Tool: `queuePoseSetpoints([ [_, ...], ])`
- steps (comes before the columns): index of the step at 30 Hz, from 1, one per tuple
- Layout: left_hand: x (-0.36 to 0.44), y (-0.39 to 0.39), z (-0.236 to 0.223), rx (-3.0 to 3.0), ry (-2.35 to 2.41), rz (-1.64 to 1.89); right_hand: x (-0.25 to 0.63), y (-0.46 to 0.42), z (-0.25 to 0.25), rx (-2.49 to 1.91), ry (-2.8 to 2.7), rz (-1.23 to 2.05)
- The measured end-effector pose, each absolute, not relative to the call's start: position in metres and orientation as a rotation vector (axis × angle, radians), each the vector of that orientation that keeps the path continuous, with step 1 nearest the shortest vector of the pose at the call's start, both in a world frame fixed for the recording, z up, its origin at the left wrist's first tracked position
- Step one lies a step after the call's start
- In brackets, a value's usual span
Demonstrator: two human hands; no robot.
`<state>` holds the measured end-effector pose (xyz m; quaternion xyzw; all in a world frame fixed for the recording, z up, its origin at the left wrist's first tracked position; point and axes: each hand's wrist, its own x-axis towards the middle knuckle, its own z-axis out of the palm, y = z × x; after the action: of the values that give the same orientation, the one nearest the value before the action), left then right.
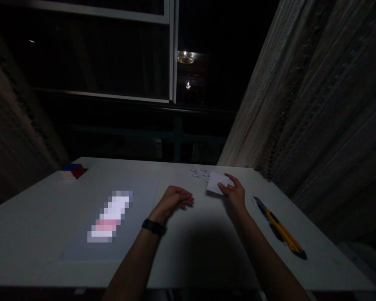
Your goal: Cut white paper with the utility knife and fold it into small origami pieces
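Note:
My right hand (235, 192) pinches a small white square of paper (216, 182) between thumb and fingers, tilted up above the table. To its left, my left hand (176, 198) hovers with fingers curled in toward the thumb; whether anything small is inside cannot be made out. A dark band (153, 227) circles the left wrist. Behind the paper, several small pale pieces with dark marks (195, 171) lie on the table, partly covered by the paper. Right of my right hand lies a yellow and black utility knife (280, 229).
On the white table (181, 267), a large pale sheet (81, 246) lies at left, with a bright, pixelated phone-like rectangle (111, 215) on it. A blue, red and white block (72, 171) sits at the far left. Beyond are a dark window and curtains (269, 83).

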<state>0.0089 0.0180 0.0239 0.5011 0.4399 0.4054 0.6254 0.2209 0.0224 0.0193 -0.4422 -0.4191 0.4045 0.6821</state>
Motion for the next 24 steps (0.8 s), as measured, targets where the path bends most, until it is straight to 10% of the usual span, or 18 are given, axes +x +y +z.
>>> queuePoseSetpoints([
  [24,0.028,0.017,0.010,0.814,0.733,0.973,0.203,0.019,0.010,-0.917,-1.234,1.048],
])
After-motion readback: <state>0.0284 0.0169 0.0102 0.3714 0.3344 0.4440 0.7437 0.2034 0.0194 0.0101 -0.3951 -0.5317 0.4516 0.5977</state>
